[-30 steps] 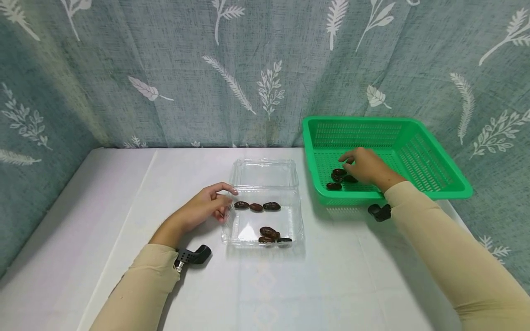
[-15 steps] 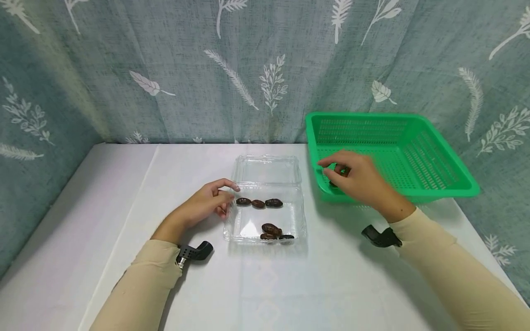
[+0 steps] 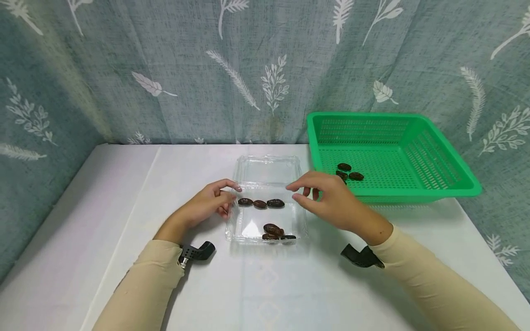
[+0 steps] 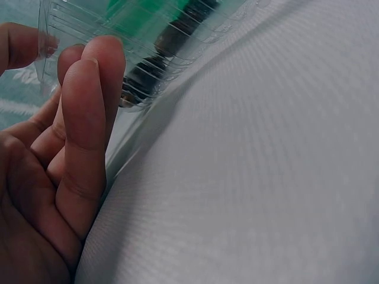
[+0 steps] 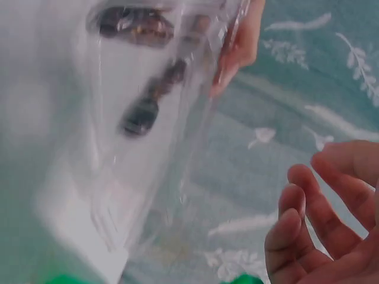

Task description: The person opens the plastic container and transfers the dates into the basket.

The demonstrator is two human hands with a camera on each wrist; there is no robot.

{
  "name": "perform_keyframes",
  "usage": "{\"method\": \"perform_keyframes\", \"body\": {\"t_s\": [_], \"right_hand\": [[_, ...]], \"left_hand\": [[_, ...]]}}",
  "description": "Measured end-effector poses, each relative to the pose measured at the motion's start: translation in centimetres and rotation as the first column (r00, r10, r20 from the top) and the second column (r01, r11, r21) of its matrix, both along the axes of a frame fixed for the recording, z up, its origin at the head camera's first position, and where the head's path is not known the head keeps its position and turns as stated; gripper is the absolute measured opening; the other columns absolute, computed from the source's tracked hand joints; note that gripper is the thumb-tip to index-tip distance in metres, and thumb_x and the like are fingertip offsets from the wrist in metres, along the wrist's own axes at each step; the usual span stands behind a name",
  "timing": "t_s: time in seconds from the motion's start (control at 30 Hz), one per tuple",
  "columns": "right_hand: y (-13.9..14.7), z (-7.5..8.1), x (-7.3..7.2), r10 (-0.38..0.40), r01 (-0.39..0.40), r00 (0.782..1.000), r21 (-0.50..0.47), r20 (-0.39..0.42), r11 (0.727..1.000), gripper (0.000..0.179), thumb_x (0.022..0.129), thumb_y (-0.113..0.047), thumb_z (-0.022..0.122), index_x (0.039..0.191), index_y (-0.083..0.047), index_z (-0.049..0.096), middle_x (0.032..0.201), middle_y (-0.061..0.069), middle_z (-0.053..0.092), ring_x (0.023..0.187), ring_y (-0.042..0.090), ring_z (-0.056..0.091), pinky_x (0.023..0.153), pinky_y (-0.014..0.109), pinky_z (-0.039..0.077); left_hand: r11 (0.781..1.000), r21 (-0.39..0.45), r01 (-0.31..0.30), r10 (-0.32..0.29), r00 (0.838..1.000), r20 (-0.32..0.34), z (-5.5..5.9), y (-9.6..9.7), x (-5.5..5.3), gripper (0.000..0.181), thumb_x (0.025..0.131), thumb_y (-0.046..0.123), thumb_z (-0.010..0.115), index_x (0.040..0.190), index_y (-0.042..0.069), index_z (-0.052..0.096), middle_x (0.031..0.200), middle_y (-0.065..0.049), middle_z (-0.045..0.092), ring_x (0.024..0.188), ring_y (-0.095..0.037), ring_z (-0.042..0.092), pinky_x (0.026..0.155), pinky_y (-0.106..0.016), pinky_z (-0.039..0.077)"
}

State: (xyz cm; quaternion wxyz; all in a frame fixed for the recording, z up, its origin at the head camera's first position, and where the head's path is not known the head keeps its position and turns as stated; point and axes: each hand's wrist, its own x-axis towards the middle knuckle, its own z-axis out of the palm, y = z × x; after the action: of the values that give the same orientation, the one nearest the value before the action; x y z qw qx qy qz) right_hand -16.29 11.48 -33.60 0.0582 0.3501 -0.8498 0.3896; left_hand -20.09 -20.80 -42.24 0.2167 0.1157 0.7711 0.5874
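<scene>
A clear plastic clamshell box [image 3: 250,218] lies with its lid folded back on the table. Inside, three dark brown dates form a row, the rightmost date [image 3: 275,203] being the longest; several more cluster at the front around a wrinkled date [image 3: 272,229]. My left hand [image 3: 204,204] rests at the box's left edge, fingers loosely bent, index tip at the rim. My right hand [image 3: 331,200] hovers by the box's right edge, thumb and index finger apart. In the right wrist view, the relaxed fingers [image 5: 340,234] show nothing between them.
A green slotted plastic basket [image 3: 414,188] stands at the back right, with several dates [image 3: 356,176] near its left front corner. A white cloth covers the table [image 3: 198,294]. Behind hangs a grey-green leaf-patterned curtain [image 3: 186,92].
My right hand has come out of the green basket and moved left and toward me to the box's right side. The left hand has stayed at the box; the box's dates look unmoved.
</scene>
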Motion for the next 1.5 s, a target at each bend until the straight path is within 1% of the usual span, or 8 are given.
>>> {"method": "perform_keyframes", "body": {"t_s": [0.1,0.3,0.5,0.63,0.83,1.03,1.2,1.5], "right_hand": [[-0.9,-0.5,0.0,0.054,-0.055,0.996,0.012,0.069,0.998,0.019,0.091,-0.007,0.071,0.108,-0.013,0.076,0.102,-0.001,0.074,0.080,0.007,0.060,0.067,0.024,0.053],[-2.4,-1.7,-0.5,0.152,-0.158,0.976,0.033,0.154,0.987,0.018,0.090,-0.007,0.072,0.108,-0.011,0.076,0.093,-0.003,0.073,0.078,0.006,0.060,0.067,0.026,0.055],[-3.4,-2.3,-1.4,0.217,-0.256,0.940,0.123,0.264,0.959,0.021,0.092,-0.009,0.071,0.112,-0.009,0.075,0.098,0.002,0.075,0.078,0.005,0.060,0.070,0.025,0.056],[-3.9,-2.6,-2.2,0.247,-0.305,0.920,0.161,0.305,0.938,0.021,0.092,-0.008,0.069,0.112,-0.008,0.074,0.098,0.002,0.074,0.078,0.005,0.061,0.071,0.026,0.057],[-4.1,-2.9,-2.8,0.273,-0.380,0.888,0.254,0.370,0.889,0.025,0.092,-0.008,0.068,0.117,-0.010,0.072,0.097,0.000,0.073,0.080,0.004,0.063,0.074,0.022,0.056],[-4.1,-2.8,-3.0,0.299,-0.450,0.858,0.328,0.418,0.831,0.029,0.091,-0.005,0.068,0.120,-0.012,0.071,0.110,0.000,0.072,0.092,0.009,0.064,0.078,0.022,0.055],[-4.3,-2.7,-3.0,0.292,-0.473,0.850,0.392,0.438,0.789,0.033,0.090,-0.003,0.067,0.121,-0.012,0.071,0.112,-0.001,0.070,0.095,0.013,0.065,0.083,0.025,0.054],[-4.6,-2.7,-3.1,0.302,-0.485,0.858,0.461,0.416,0.743,0.034,0.088,-0.004,0.070,0.121,-0.014,0.071,0.104,-0.003,0.071,0.094,0.010,0.064,0.085,0.027,0.054]], "left_hand": [[1.000,0.002,0.005,-0.005,1.000,0.010,-0.1,0.1,0.0,0.035,0.099,0.014,0.050,0.131,0.002,0.050,0.072,0.000,0.055,0.059,-0.010,0.058,0.061,-0.028,0.058],[1.000,-0.002,-0.001,0.001,1.000,0.008,0.0,0.2,0.0,0.035,0.099,0.014,0.050,0.131,0.002,0.050,0.072,0.000,0.055,0.059,-0.011,0.058,0.060,-0.028,0.058],[1.000,-0.011,-0.010,0.010,1.000,0.015,0.2,0.3,0.0,0.036,0.098,0.014,0.051,0.131,0.002,0.050,0.072,0.001,0.055,0.060,-0.010,0.058,0.061,-0.028,0.058],[1.000,-0.016,-0.016,0.017,1.000,0.012,0.3,0.2,0.0,0.035,0.098,0.014,0.051,0.131,0.003,0.051,0.071,0.000,0.055,0.059,-0.011,0.058,0.060,-0.029,0.058],[1.000,-0.014,-0.012,0.012,1.000,0.018,0.2,0.1,0.0,0.034,0.098,0.014,0.051,0.130,0.002,0.051,0.070,0.000,0.055,0.059,-0.011,0.058,0.060,-0.028,0.058],[1.000,-0.016,-0.014,0.014,1.000,0.012,0.2,0.1,0.0,0.034,0.098,0.015,0.051,0.130,0.003,0.052,0.072,0.000,0.056,0.060,-0.011,0.059,0.060,-0.028,0.058],[1.000,-0.020,-0.009,0.009,1.000,0.014,0.2,0.1,0.0,0.034,0.098,0.015,0.051,0.130,0.003,0.052,0.073,-0.001,0.057,0.060,-0.011,0.059,0.061,-0.028,0.058],[1.000,-0.009,-0.003,0.003,1.000,0.000,0.2,0.1,0.1,0.035,0.098,0.014,0.051,0.131,0.003,0.052,0.075,-0.001,0.059,0.061,-0.012,0.060,0.062,-0.028,0.058]]}}
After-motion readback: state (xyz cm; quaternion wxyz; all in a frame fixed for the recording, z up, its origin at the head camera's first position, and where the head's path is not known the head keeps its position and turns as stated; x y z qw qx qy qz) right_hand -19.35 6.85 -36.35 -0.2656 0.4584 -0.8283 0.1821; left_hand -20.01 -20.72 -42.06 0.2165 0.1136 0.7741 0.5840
